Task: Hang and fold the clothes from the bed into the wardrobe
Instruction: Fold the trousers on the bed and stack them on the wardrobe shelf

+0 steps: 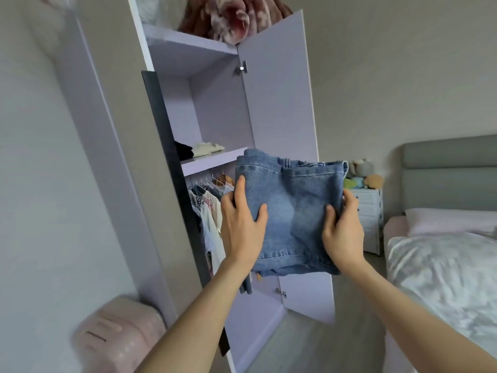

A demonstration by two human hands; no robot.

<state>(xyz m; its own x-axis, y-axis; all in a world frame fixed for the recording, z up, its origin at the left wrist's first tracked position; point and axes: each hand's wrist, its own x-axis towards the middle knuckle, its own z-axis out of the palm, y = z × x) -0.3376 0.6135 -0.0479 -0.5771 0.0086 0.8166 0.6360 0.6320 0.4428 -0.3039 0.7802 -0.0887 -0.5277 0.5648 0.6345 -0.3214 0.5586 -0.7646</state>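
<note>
Blue denim, folded into a thick rectangular bundle, is held up in the air in front of the open wardrobe. The folded jeans are gripped on both sides: the left hand is curled round the left edge, thumb laid on the top face and one finger stretched up along the edge, while the right hand is curled round the right edge, thumb on top and fingers hidden behind the fabric. The bundle is seen level with the middle shelf, just to its right, overlapping the inner face of the open wardrobe door. On that shelf a dark folded garment and a cream folded garment are laid side by side. Below the shelf, light-coloured clothes on hangers are hung from a rail. A pink-and-brown blanket is stored on the top shelf. To the right, the bed is covered by a pale patterned duvet, with a grey headboard behind it. A white chest of drawers bearing soft toys is placed beside the bed. A pink suitcase is seen at lower left, blurred.
</note>
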